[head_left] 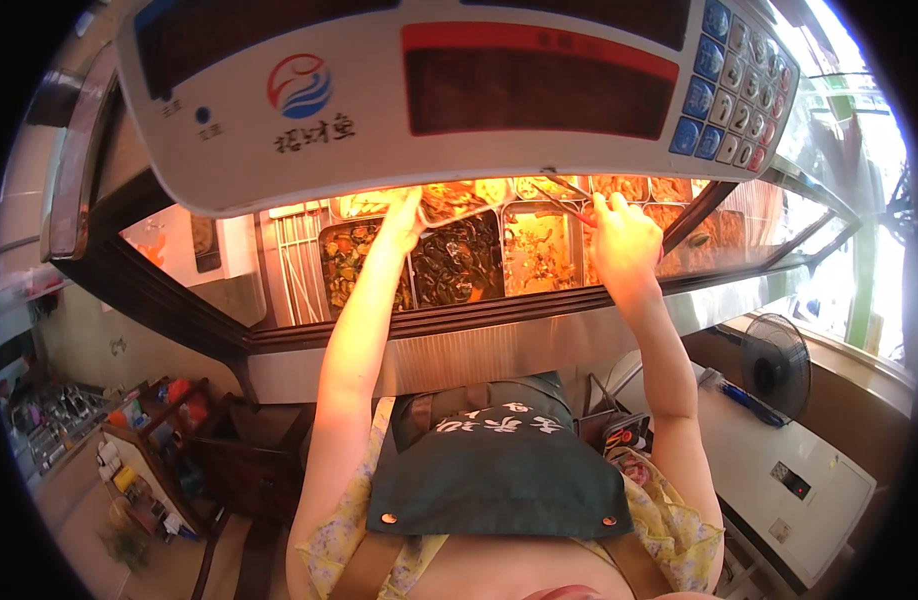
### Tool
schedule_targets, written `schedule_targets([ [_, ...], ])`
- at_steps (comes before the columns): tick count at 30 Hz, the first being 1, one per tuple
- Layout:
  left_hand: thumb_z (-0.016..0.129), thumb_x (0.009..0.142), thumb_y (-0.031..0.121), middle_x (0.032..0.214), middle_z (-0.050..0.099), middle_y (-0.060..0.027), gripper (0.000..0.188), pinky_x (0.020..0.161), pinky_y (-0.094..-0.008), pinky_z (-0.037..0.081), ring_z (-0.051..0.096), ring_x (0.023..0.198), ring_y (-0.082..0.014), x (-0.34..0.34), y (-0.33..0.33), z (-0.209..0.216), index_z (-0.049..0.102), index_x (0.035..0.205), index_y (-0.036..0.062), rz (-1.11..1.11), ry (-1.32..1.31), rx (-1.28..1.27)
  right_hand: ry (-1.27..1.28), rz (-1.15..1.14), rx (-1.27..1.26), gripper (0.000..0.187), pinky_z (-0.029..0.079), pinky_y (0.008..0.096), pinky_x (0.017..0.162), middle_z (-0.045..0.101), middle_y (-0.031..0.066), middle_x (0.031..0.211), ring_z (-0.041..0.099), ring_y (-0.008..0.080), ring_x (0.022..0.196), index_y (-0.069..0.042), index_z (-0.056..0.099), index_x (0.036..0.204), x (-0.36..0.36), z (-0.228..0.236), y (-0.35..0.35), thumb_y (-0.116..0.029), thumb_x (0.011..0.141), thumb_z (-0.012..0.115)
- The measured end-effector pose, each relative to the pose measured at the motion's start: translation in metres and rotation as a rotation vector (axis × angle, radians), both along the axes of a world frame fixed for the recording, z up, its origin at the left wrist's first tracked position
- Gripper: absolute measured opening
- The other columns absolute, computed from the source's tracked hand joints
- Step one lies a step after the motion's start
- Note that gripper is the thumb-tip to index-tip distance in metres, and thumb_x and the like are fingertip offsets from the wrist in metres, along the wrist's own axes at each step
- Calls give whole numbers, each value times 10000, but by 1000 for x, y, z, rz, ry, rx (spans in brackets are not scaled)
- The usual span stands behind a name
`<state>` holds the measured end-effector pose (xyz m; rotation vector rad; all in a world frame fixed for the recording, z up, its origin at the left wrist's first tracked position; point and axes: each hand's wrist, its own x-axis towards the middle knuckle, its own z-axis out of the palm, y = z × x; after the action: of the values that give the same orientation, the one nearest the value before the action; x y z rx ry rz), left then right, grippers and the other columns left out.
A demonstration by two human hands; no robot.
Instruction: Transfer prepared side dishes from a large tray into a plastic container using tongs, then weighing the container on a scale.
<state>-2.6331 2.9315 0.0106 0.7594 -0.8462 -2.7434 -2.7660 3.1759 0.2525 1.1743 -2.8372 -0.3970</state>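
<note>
Both my arms reach into a lit food display case. My left hand (406,220) is closed on the near-left edge of a shallow tray of food (459,203), which overlaps the pans behind it. My right hand (624,240) is wrapped round a pair of tongs (571,187), whose thin arms point left over the pans. Below the tongs is a metal pan (541,255) with scattered bits of food. Left of it stand a pan of dark leafy food (459,262) and a pan of mixed vegetables (354,262). The digital scale hides the far pans.
A white digital scale (359,120) with a keypad (744,95) spans the top. The case's dark frame (419,322) runs between me and the pans. A fan (776,367) and a white chest (789,490) stand right; a wooden chair (254,460) is left.
</note>
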Motion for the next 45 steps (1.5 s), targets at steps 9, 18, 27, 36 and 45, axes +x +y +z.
schedule_targets([
  [9, 505, 979, 229, 1300, 511, -74, 352, 1035, -405, 396, 481, 1218, -204, -5, 4, -4, 473, 1286, 62, 70, 74, 5, -1, -81, 202, 154, 428, 417, 791, 617, 74, 932, 582, 258, 903, -120, 682, 825, -51, -197, 41, -191, 830, 545],
  [18, 492, 980, 267, 1250, 548, -70, 334, 968, -426, 459, 528, 1162, -211, -2, -3, -3, 495, 1254, 76, 27, 6, -60, -123, -91, 253, 173, 399, 399, 796, 614, 54, 850, 593, 249, 854, -163, 699, 830, -51, -202, 42, -214, 843, 534],
  [27, 452, 996, 274, 1355, 478, -90, 436, 1007, -472, 449, 472, 1249, -243, -1, -5, -7, 368, 1377, 78, 33, 16, -51, 22, 138, 181, 196, 443, 415, 734, 632, 80, 875, 622, 271, 812, -109, 689, 783, -29, -206, 65, -213, 843, 534],
  [36, 437, 1000, 285, 1340, 496, -97, 406, 979, -466, 472, 507, 1217, -250, 3, -6, -14, 413, 1346, 73, 9, -27, -72, -83, 59, 287, 152, 498, 387, 700, 635, 64, 873, 645, 236, 805, -91, 681, 843, -21, -132, 50, -167, 795, 559],
  [45, 574, 945, 293, 1268, 531, -71, 445, 914, -408, 475, 542, 1130, -196, 0, 4, -34, 443, 1320, 91, 39, -3, -141, -82, 159, -49, 352, 503, 357, 694, 603, 32, 859, 629, 221, 797, -158, 663, 1051, 7, -5, 0, -147, 701, 691],
])
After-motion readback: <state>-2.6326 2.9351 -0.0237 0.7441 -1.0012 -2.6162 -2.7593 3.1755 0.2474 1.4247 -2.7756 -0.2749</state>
